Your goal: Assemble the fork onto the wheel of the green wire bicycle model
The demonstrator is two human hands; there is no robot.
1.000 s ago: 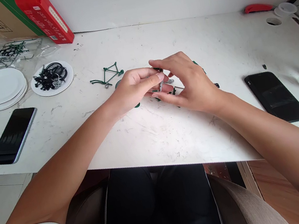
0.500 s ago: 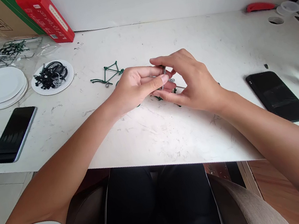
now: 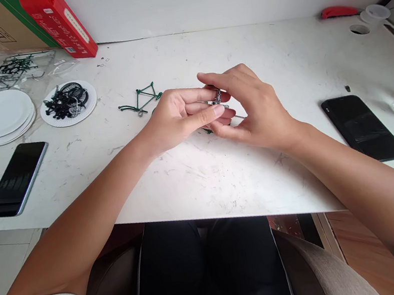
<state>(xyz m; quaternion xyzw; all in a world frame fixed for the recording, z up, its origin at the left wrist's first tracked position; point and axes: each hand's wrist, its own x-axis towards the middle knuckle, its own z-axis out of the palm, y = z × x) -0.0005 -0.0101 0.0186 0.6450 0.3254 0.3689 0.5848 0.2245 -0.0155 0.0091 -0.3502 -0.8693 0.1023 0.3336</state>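
Well to the left of the green frame (image 3: pixel 150 103), on the table (image 3: pixel 195 178), I have the white plate (image 3: pixel 63 122) with its heap of black parts (image 3: pixel 56 108). The green frame's longer run goes roughly left to right, and its right end passes just beside my left hand (image 3: pixel 179 112). That hand extends rightward past the frame, fingers stretched out, and I seem to be pinching the small metal part (image 3: pixel 217 96) between thumb and forefinger. The part is right of the frame, at my left fingertips, its long axis steep, the upper end leaning away from the frame. So my left hand has the nearer, surer contact. Farthest right of the frame, my right hand (image 3: pixel 253 99) arches in from the other side, thumb and forefinger spread wide; from its palm the part lies leftward, within that gap. Whether my other right fingers touch it I cannot tell, nor whether the thin rod (image 3: pixel 239 117) by the right thumb is held or merely lies beyond.
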